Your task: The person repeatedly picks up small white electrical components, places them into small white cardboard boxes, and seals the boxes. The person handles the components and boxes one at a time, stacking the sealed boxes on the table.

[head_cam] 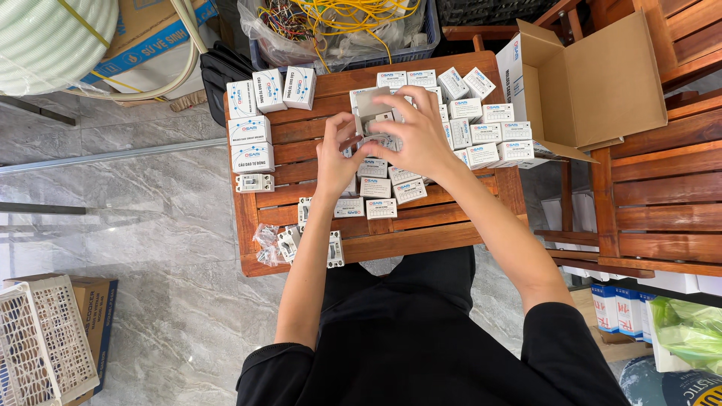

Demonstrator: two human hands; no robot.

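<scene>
Both my hands meet over the middle of a small slatted wooden table point(421, 225). My left hand point(335, 162) and my right hand point(418, 134) together hold a small white carton point(371, 114) with its top flap open; a white part shows inside it. Many small white boxes with blue print point(481, 113) lie stacked around and under the hands. Bare white switch-like devices point(254, 183) lie on the table's left front, some next to crumpled clear bags point(266, 239).
An open brown cardboard box point(594, 83) stands at the table's right. Wooden chairs point(662, 203) fill the right side. A bin of tangled wires point(338, 26) sits behind the table. A white plastic crate point(41, 338) rests on the marble floor at the lower left.
</scene>
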